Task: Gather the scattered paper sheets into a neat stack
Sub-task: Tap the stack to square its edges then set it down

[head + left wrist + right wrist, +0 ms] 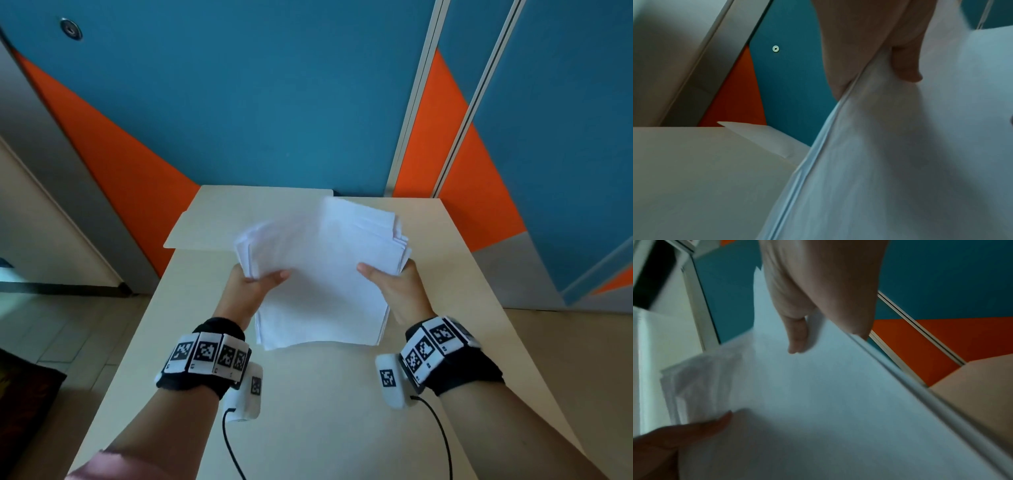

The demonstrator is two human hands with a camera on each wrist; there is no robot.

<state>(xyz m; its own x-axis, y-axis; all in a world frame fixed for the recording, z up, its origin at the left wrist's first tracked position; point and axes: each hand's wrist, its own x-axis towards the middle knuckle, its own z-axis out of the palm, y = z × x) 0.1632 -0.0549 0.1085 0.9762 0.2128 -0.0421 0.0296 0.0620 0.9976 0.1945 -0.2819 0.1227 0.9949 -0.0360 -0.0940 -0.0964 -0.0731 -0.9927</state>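
Head view: both hands (pixel 329 284) pinch the light, limp, slippery sheets (pixel 318 274) at opposite side edges, the best hold.

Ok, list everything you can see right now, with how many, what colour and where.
paper sheets: one uneven bundle, white, held above the table, far edges fanned out
folder: one, cream, far left of the table, overhanging its edge
table: one, beige, under the hands
wall panels: blue and orange, behind the table
wrist bands: two, black with black-and-white markers, one on each wrist
left hand: grips the bundle's left edge, thumb on top
right hand: grips the bundle's right edge, thumb on top
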